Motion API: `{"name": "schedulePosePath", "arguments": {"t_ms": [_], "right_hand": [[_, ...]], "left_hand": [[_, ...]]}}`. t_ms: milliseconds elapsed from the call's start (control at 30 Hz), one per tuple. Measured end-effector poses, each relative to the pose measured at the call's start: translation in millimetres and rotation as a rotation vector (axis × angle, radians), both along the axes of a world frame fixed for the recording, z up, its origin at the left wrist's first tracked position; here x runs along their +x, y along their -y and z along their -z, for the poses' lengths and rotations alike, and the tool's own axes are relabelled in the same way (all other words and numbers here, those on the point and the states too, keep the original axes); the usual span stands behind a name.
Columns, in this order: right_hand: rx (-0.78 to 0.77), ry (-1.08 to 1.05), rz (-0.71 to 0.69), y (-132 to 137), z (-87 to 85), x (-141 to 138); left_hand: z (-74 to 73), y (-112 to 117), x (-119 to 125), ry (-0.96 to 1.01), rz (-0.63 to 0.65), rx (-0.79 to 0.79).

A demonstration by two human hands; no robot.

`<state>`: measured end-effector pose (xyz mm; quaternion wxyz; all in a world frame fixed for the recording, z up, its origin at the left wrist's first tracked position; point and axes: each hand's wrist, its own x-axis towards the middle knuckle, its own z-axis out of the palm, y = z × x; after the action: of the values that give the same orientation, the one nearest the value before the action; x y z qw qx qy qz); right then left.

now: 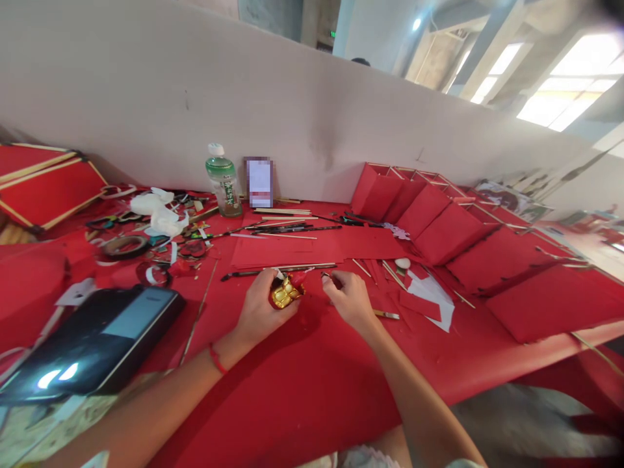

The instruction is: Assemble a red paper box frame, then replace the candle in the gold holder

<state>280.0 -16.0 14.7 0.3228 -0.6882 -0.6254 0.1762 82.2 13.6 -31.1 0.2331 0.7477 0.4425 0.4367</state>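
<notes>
My left hand (262, 305) is closed round a small gold and red ornament (285, 292) just above the red-covered table (302, 377). My right hand (347, 298) is beside it, its fingers pinched on something small and dark near the ornament's top that I cannot make out. A thin dark stick (277, 270) lies just beyond both hands. A red string is tied round my left wrist.
A green-capped bottle (223, 182) stands by the back wall. A row of red paper lantern frames (439, 218) runs along the right. A dark tablet (92, 341) lies at the left, with tape rolls (124, 247), white scraps and bamboo sticks (283, 212) behind.
</notes>
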Motion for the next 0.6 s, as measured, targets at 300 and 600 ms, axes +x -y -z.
{"name": "schedulePosePath", "arguments": {"t_ms": [300,600], "right_hand": [[-0.021,-0.022,-0.002,1.2,-0.4,1.6],[-0.024,-0.005,-0.010,1.3,-1.4,0.9]], "left_hand": [[-1.2,0.8,0.6,0.008,-0.005,0.001],[-1.1,0.7,0.8,0.037,0.010,-0.023]]}}
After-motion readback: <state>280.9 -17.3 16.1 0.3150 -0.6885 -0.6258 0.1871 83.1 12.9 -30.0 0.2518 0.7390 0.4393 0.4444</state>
